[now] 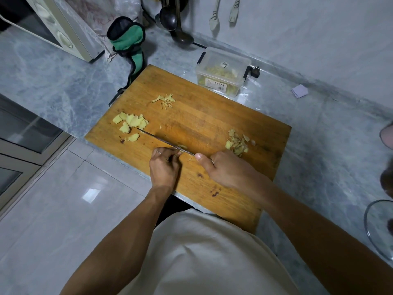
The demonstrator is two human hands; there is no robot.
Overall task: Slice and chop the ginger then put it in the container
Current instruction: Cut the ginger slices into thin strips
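Note:
A wooden cutting board lies on the counter. Pale ginger slices sit at its left, thin ginger strips near the far edge, and ginger scraps at the right. My right hand grips the handle of a knife, whose thin blade lies diagonally across the board. My left hand has curled fingers with its tips at the blade, holding a small bit of ginger there. A clear plastic container with ginger inside stands open beyond the board's far right corner.
A green and black cloth holder and a microwave stand at the back left. Ladles hang on the wall. A glass lid lies at the right edge. The counter's front edge runs under the board, with tiled floor below left.

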